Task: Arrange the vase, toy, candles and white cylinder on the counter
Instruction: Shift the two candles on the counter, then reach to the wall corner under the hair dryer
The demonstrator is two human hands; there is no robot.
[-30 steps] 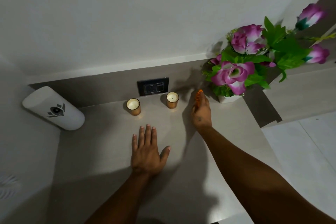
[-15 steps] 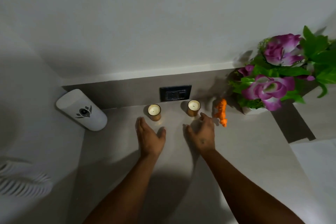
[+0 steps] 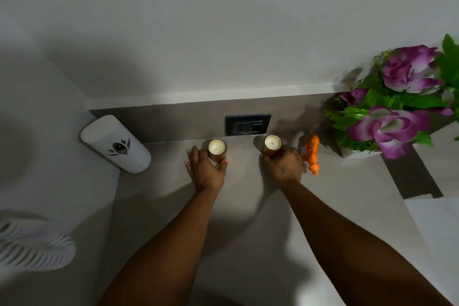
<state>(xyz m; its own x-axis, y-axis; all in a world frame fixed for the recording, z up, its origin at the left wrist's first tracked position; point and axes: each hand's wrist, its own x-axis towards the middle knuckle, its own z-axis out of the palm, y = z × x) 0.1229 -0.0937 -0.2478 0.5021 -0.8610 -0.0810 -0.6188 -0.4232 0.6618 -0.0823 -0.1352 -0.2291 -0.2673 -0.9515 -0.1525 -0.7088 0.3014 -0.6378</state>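
Two candles in amber glass stand near the back of the grey counter [image 3: 248, 196]. My left hand [image 3: 205, 170] wraps around the left candle [image 3: 217, 148]. My right hand [image 3: 283, 165] grips the right candle [image 3: 272, 143]. An orange toy tiger [image 3: 311, 155] stands just right of my right hand. The white vase [image 3: 357, 152] with purple flowers [image 3: 390, 129] and green leaves sits at the far right. A white cylinder [image 3: 115, 144] with a black emblem stands at the back left corner.
A black wall socket [image 3: 248, 124] is set in the backsplash behind the candles. A white ribbed object [image 3: 32, 246] shows blurred at the left edge. The counter drops off at the right, where a white floor [image 3: 437, 226] shows.
My right hand let go of the orange toy, which now stands beside the vase. Both hands moved forward and closed around the two candles. The view shifted to the left.
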